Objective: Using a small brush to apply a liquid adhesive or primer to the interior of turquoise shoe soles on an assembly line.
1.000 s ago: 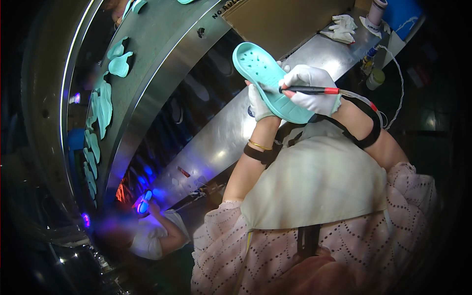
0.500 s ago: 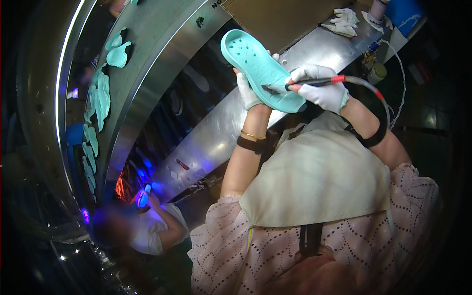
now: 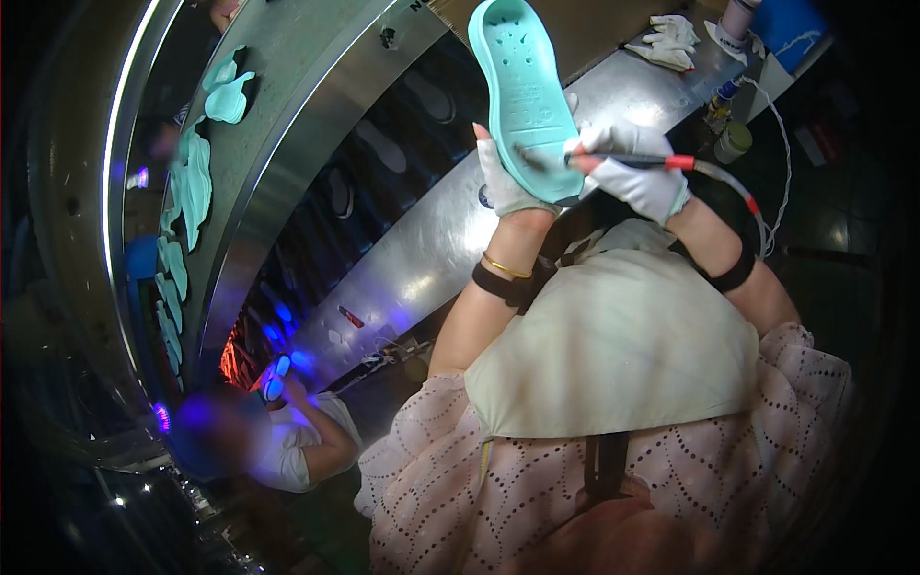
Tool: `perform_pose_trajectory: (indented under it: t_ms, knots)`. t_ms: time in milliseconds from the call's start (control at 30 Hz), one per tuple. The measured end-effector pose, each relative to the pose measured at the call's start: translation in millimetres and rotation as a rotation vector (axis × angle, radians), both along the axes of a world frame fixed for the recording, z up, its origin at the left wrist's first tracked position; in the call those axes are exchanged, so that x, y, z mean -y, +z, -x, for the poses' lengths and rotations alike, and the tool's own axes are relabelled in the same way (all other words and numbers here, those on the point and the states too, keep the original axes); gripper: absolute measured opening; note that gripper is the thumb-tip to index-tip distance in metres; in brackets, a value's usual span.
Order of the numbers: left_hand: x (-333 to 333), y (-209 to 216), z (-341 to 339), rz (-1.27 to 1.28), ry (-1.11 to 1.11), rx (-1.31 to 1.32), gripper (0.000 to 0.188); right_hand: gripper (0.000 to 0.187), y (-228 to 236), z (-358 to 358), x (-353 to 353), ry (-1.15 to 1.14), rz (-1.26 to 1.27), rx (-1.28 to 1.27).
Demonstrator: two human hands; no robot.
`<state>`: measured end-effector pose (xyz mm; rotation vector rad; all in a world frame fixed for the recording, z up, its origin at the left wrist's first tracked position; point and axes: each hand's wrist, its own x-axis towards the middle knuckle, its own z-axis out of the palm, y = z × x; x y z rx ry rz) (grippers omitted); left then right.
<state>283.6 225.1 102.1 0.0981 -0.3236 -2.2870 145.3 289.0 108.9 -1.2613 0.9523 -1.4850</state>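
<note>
A turquoise shoe sole [image 3: 527, 91] is held up in front of me, tilted, its inner face with small holes and ribbed marks showing. My left hand [image 3: 508, 182], in a white glove with bare fingertips, is closed around the sole's near end from below and the left. My right hand [image 3: 637, 182], gloved the same way, grips a brush [image 3: 656, 162] with a dark handle, a red band and a hose running off its back end. The brush's tip lies against or just over the sole's near part, blurred.
A metal bench [image 3: 383, 264] runs diagonally beneath my hands. Several turquoise pieces [image 3: 230, 99] lie on a green conveyor belt [image 3: 278, 67] at left. Pale soles [image 3: 381, 146] sit in the dark channel between. White gloves [image 3: 671, 40] lie far right. A co-worker [image 3: 311, 446] works at lower left.
The sole has swung more upright and shifted up and right, with my left hand moving right. My right hand and the brush have moved slightly right.
</note>
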Motion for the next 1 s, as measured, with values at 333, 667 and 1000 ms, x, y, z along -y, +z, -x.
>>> perform_pose_trajectory:
  t_ms: [333, 667, 1000]
  knots:
    - [13, 5, -4, -0.006, -0.030, -0.017, 0.077, 0.009, 5, -2, -4, -0.006, 0.170, -0.296]
    - [29, 8, -17, 0.086, -0.047, 0.142, 0.080, 0.008, 1, -9, -9, -0.005, 0.192, -0.240]
    - [30, 14, -18, 0.166, -0.021, 0.207, 0.078, 0.006, 7, -11, -14, 0.045, -0.126, 0.002]
